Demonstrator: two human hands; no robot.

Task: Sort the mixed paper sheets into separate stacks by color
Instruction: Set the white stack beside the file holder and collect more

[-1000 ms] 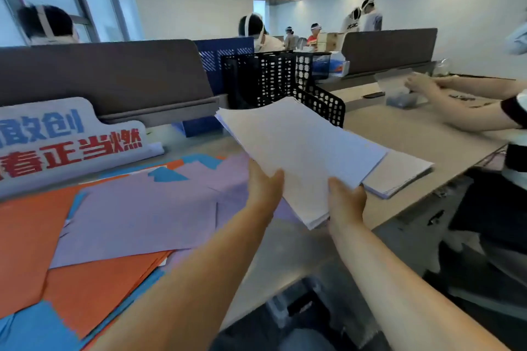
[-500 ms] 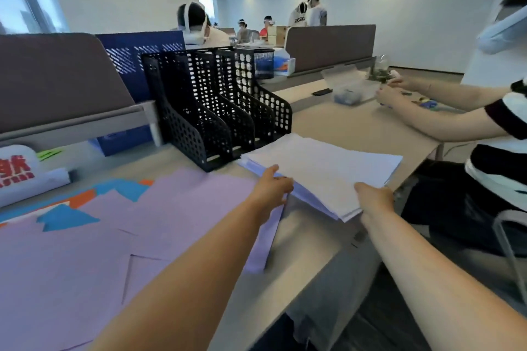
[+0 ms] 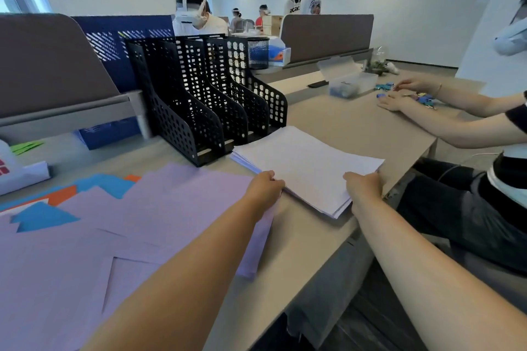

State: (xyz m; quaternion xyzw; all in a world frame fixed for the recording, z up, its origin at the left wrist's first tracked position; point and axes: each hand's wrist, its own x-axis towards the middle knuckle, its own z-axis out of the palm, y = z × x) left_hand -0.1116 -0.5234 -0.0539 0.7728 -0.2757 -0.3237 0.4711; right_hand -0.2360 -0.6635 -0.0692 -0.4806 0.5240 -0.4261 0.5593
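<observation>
A thick stack of white sheets (image 3: 308, 162) lies flat on the desk (image 3: 342, 122) in front of the black file rack. My left hand (image 3: 263, 186) grips the stack's near left edge. My right hand (image 3: 362, 186) holds its near right corner. To the left, loose purple sheets (image 3: 159, 214) spread over the desk, with blue sheets (image 3: 42, 216) and an orange sheet (image 3: 61, 196) showing from under them.
A black perforated file rack (image 3: 208, 100) with three slots stands behind the white stack. A grey desk divider (image 3: 51, 65) runs along the back left. On the right another person's hands (image 3: 399, 94) work beside a clear plastic box (image 3: 350, 84). The desk edge drops off just right of the stack.
I carried the white stack from the air down to the right and laid it on the desk by the file rack. My view swung to the right with it.
</observation>
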